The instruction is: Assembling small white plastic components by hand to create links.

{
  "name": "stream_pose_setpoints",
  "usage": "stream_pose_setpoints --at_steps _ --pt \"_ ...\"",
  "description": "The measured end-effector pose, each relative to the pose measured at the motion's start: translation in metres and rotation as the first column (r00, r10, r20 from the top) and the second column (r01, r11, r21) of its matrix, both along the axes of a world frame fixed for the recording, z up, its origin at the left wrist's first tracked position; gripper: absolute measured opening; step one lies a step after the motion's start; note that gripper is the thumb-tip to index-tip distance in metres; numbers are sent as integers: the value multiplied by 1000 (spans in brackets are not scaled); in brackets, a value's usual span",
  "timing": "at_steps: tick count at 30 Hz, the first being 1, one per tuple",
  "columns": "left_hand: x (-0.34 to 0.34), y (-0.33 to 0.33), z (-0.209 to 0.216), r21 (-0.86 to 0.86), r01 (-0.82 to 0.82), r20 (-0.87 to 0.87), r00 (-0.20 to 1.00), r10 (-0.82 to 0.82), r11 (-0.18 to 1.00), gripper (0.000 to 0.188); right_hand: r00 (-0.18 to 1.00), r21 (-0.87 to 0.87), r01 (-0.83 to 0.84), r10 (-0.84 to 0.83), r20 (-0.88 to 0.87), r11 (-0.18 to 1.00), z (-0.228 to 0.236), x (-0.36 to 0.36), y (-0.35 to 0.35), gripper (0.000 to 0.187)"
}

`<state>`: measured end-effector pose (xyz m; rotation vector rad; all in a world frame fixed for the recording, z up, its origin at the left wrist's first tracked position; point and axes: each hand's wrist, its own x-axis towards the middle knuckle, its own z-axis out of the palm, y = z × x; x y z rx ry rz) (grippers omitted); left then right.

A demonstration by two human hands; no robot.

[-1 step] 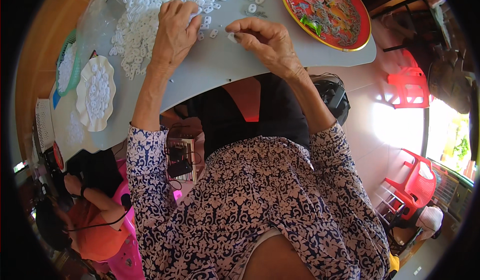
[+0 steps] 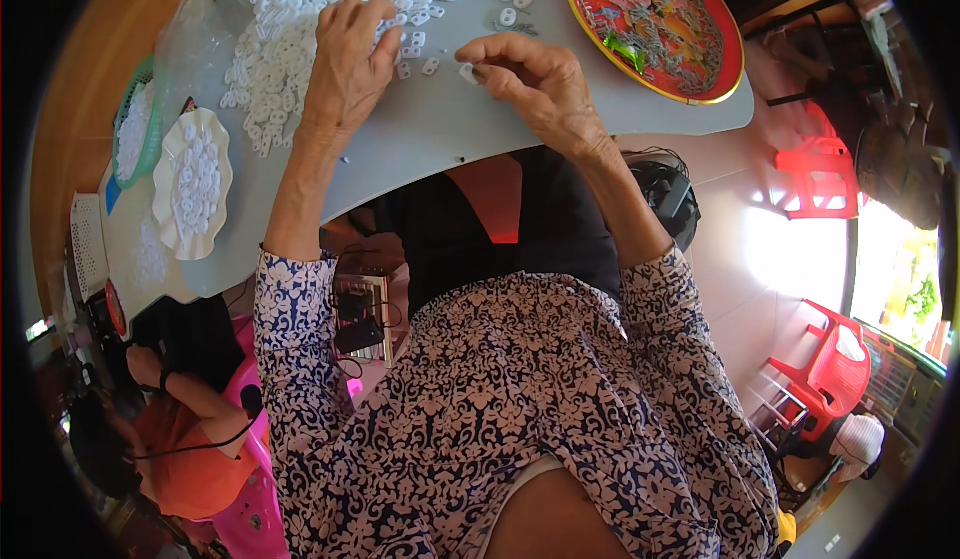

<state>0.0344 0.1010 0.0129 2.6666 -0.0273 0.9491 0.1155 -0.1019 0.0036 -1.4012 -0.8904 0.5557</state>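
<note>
My left hand (image 2: 347, 71) is over the right edge of a heap of small white two-holed plastic pieces (image 2: 285, 54), fingers curled. Something white shows between its thumb and forefinger, partly hidden. A few loose pieces (image 2: 430, 66) lie just right of the thumb. Over the bare grey tabletop (image 2: 420, 124), my right hand (image 2: 535, 89) pinches a small white plastic piece (image 2: 468, 74) between thumb and forefinger. Beyond the right hand, a red flowered round tray (image 2: 733, 64) with a gold rim holds many small grey metal bits and a green wrapper (image 2: 625, 51).
A scalloped cream dish (image 2: 163, 194) of white pieces sits at the left, beside a green basket (image 2: 130, 119). A person in orange (image 2: 205, 459) sits at lower left. Red plastic chairs (image 2: 835, 369) stand on the right. The table's curved edge is close to my body.
Both hands keep nearly the same place and pose. The piece in my right hand shows slightly more between the fingertips. The whole view has shifted a little.
</note>
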Motion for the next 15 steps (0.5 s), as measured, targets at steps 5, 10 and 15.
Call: stream_pose_setpoints --at_steps 5,10,15 --pt "-12 26 3 -56 -47 31 998 48 997 9 990 79 17 -5 -142 997 3 -3 0 20" --pt "-9 15 -2 42 34 3 999 -34 999 10 983 107 9 11 -182 994 1 0 -2 11" --pt "-2 11 -2 202 -37 -200 977 78 979 23 986 68 -8 19 -164 998 1 -1 -2 11"
